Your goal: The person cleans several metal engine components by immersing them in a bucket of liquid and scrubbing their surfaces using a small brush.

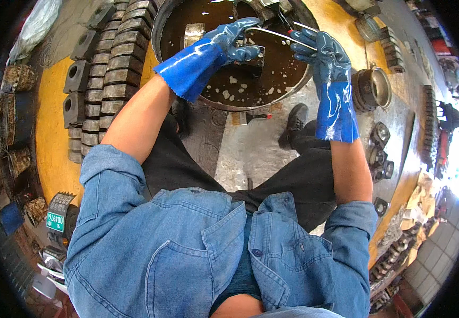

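Both my hands wear long blue rubber gloves and are over a round basin (160, 40) of brown liquid with pale foam flecks. My left hand (235, 41) curls at one end of a thin metal rod (278, 35), its thumb held apart from the upper fingers. My right hand (325, 53) is closed around the other end. A second thin shaft (304, 26) also runs to my right hand. Just under my left thumb, a dark blocky metal part (255, 65) sits partly in the liquid. A metal cylinder (194, 33) lies left of it.
Left stand rows of stacked metal rings (128, 58) and dark blocks with round holes (74, 77). A metal ring-shaped part (372, 89) and several small metal pieces (380, 135) lie on the right. My shoe (295, 121) is below the basin; a red-handled tool (258, 116) lies nearby.
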